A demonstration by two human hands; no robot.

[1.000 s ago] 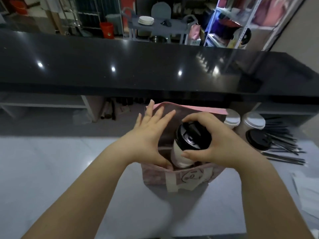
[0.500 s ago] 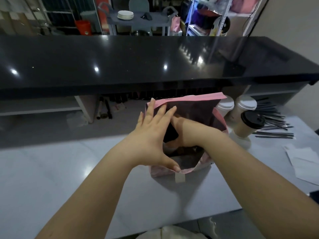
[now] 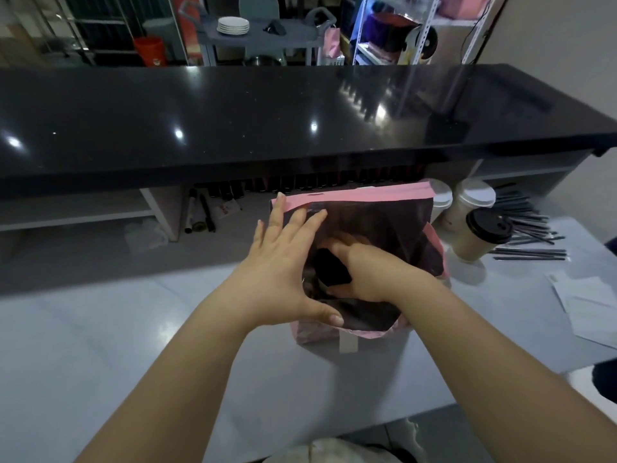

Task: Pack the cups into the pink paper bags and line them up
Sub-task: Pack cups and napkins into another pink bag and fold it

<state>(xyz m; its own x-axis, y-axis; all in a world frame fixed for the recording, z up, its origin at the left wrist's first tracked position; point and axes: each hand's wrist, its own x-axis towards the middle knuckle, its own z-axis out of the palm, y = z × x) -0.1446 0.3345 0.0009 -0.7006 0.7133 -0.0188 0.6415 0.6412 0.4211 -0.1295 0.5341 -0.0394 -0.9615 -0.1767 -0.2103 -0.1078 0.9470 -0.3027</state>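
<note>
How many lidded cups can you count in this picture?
4. A cup is inside the pink bag, gripped by the right hand. Right of the bag stand a black-lidded cup, a white-lidded cup and a second white-lidded cup. More may hide behind the bag.

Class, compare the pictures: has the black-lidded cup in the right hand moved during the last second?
Yes, downward: the black-lidded cup has sunk from the pink bag mouth to well below its rim.

One pink bag [image 3: 360, 195]. Two black-lidded cups [image 3: 332, 270] [image 3: 480, 238]. Two white-lidded cups [image 3: 474, 198] [image 3: 441, 199]. Two hands [image 3: 280, 262] [image 3: 364, 275]. Straws [image 3: 531, 235]: many, uncounted.
</note>
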